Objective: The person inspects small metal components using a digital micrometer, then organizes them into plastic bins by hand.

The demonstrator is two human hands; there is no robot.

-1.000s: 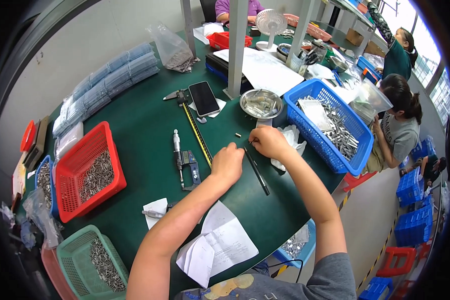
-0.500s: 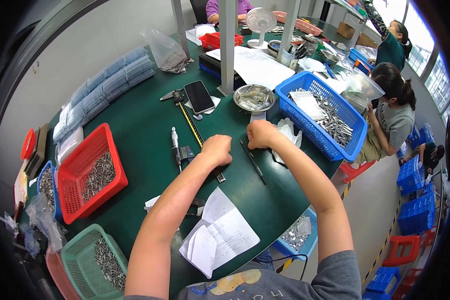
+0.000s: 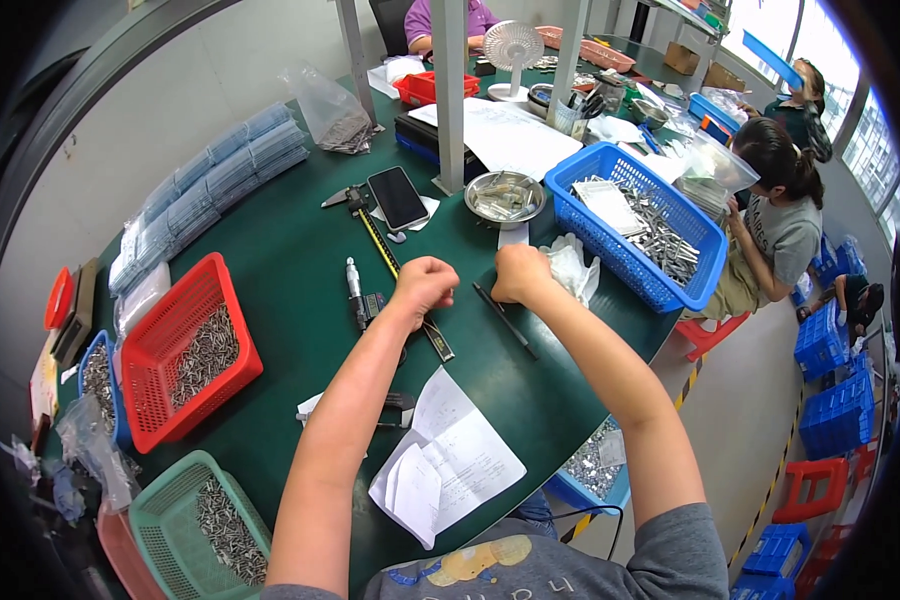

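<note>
At a green table (image 3: 530, 425), the left hand (image 3: 426, 287) curls over the caliper (image 3: 382, 243) while the right hand (image 3: 522, 273) bunches near a white glove (image 3: 574, 270); whether either grip grasps anything cannot be told. A pen (image 3: 506, 321) lies between the hands.

Rows of small writing are seen on the folded paper (image 3: 475, 455) by the tabletop's (image 3: 300, 270) front edge, but cannot be read. Tiny marks, also too small, are shown on the long caliper (image 3: 379, 240). Big letters are printed on the wearer's shirt (image 3: 500, 577) and a co-worker's shirt (image 3: 785, 240) past the right edge.
</note>
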